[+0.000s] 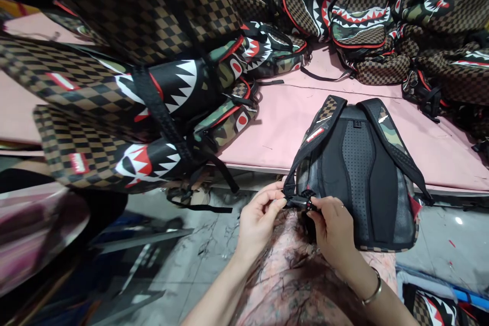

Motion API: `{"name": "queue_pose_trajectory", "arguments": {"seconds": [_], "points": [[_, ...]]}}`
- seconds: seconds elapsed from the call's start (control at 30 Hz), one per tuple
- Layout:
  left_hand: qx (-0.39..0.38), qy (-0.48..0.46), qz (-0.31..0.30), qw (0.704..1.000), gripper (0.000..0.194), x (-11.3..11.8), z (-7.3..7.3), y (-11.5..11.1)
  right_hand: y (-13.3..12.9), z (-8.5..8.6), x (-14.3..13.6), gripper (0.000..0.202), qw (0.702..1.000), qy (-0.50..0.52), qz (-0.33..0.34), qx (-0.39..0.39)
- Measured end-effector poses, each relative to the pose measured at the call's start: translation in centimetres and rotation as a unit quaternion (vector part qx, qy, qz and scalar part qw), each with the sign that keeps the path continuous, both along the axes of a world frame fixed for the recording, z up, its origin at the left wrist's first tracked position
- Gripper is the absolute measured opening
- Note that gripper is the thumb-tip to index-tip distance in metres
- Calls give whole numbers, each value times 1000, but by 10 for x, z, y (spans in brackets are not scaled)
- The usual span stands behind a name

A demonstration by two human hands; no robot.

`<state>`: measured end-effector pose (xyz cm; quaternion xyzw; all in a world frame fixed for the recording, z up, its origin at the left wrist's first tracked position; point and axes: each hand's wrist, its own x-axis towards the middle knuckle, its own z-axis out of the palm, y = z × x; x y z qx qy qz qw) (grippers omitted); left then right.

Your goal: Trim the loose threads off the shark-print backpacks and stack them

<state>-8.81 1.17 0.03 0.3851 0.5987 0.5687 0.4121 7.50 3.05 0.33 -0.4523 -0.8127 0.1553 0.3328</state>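
A backpack [361, 173] leans against the edge of the pink table, its black padded back panel and two shoulder straps facing me. At the lower end of its left-hand strap, my left hand [263, 211] pinches a black strap buckle [300, 201]. My right hand [332, 224] is closed with thumb and fingertips on the other end of that piece, close to the bag's side. The fingers cover part of the buckle, so its slots and the webbing's path are hard to make out.
Checkered backpacks with shark-mouth prints [160, 97] are stacked on the left. More such bags [359, 25] are piled along the back of the pink table [278, 127]. A blue-edged container [458, 290] with a bag stands at lower right. Tiled floor [214, 239] shows below.
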Motion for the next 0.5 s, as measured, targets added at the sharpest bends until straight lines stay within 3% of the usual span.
{"name": "queue_pose_trajectory", "arguments": {"seconds": [0.3,0.5], "points": [[-10,60,6,998,15,3,10,-1,5,11,-2,21,999,-40,18,20],[-14,55,-4,998,15,3,13,-1,11,14,1,16,994,35,54,-84]]}}
